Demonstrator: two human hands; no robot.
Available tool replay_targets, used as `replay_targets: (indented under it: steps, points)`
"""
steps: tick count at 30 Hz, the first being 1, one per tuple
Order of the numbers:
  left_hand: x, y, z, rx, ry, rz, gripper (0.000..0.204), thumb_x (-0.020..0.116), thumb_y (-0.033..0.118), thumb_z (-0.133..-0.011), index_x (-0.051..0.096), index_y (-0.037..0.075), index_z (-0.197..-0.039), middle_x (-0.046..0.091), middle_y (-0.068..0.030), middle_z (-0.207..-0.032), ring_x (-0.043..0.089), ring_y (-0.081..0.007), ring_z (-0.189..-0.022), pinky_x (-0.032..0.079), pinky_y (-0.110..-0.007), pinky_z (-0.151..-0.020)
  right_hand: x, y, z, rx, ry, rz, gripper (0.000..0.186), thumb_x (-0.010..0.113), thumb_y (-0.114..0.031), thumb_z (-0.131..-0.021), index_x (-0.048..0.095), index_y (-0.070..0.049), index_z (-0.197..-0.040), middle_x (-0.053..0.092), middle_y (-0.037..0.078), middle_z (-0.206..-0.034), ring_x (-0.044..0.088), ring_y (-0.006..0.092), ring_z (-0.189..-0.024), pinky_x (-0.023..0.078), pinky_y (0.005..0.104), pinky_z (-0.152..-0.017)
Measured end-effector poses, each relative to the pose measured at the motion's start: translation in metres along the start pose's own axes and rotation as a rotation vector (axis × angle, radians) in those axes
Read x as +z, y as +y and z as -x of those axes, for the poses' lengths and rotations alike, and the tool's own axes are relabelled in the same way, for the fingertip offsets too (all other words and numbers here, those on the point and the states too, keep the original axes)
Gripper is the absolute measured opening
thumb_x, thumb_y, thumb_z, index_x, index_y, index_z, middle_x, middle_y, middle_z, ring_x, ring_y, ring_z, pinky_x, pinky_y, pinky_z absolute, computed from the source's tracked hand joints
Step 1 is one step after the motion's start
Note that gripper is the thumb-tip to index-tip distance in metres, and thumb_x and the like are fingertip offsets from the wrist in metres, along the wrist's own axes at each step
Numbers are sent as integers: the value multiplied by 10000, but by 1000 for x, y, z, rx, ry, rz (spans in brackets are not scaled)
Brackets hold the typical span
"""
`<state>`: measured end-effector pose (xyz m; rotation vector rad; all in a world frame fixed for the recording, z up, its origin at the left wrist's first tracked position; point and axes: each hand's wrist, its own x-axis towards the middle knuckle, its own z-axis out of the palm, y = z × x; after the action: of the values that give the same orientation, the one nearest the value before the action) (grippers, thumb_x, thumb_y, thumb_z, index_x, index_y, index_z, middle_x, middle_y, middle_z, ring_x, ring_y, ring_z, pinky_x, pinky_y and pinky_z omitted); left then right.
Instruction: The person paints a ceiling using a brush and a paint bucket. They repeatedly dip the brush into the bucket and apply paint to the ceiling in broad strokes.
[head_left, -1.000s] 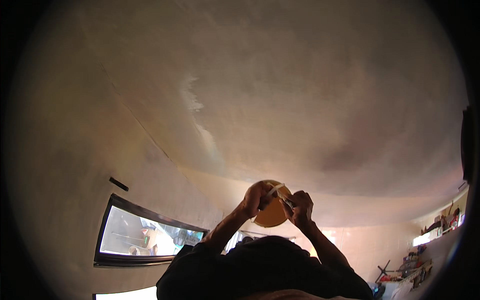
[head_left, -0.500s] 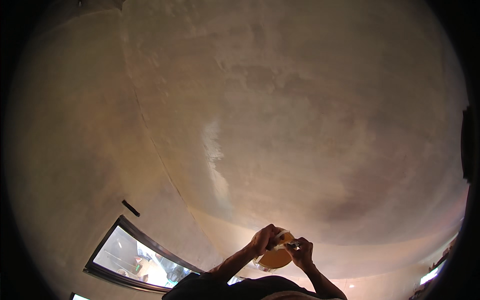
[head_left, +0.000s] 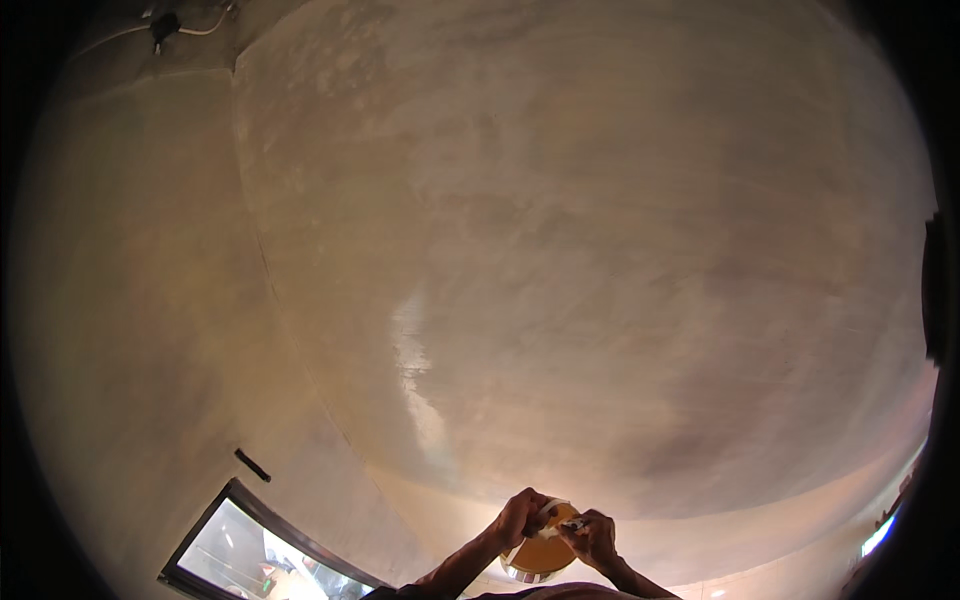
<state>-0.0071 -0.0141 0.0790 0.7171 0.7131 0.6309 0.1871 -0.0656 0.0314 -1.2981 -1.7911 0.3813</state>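
Note:
Low in the picture, both my arms reach up to a round amber-coloured thing with a pale rim. Its kind is not clear, nor whether it hangs from the surface behind or is held up. My left hand is closed at its upper left edge, fingers curled beside a whitish strip. On the other side, my right hand is closed, its thumb and fingers pinching a small whitish piece in front of the amber face. My fingers partly hide the upper part of the round thing.
A broad, smooth beige-grey surface fills most of the view, with a shiny streak. At lower left is a dark-framed window, with a short black bar above it. A dark fitting with cables sits at upper left.
The whole view has shifted, so my hands, the round thing and the window sit lower. The dark fitting with cables now shows at upper left. Both hands stay at the round thing.

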Motion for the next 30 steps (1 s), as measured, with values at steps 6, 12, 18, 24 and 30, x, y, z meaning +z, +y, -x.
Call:
replay_targets:
  steps: [6, 12, 18, 24, 30]
  points:
    - [-3, -3, -5, -2, -80, 81, 527, 350, 292, -864, 543, -53, -1213, 363, 74, -576, 269, -55, -438, 209, -216, -412, 11, 4, 8, 392, -217, -223, 327, 824, -236, -741, 708, 16, -915, 728, 106, -819, 689, 135, -706, 553, 281, -640]
    - [6, 6, 7, 1, -71, 74, 413, 373, 263, -830, 578, -25, -1043, 370, 56, -579, 281, -61, -426, 222, -219, -393, 3, 2, 1, -21, 117, 43, 212, 810, -306, -712, 720, -124, -773, 628, 87, -647, 627, 271, -601, 508, 372, -583]
    - [-2, -3, 5, -13, -30, 129, 389, 384, 252, -784, 569, -27, -982, 388, 39, -574, 291, -70, -421, 244, -231, -389, -15, -14, -17, -330, 187, 226, 190, 791, -141, -689, 698, -135, -855, 562, 47, -607, 568, 252, -580, 428, 382, -552]
    - [2, -2, 6, 3, 4, 117, 399, 390, 266, -801, 583, -25, -993, 396, 42, -591, 296, -69, -429, 237, -230, -397, -3, -9, -10, -301, 270, 71, 232, 832, -72, -671, 653, -67, -818, 624, 78, -688, 602, 246, -603, 460, 364, -534]
    - [6, 3, 3, 49, 20, 49, 409, 378, 292, -808, 606, 5, -989, 402, 48, -598, 288, -67, -450, 222, -227, -415, 0, -14, -3, 284, -181, -189, 260, 804, -134, -757, 681, 23, -924, 685, 95, -774, 662, 166, -702, 520, 299, -626]
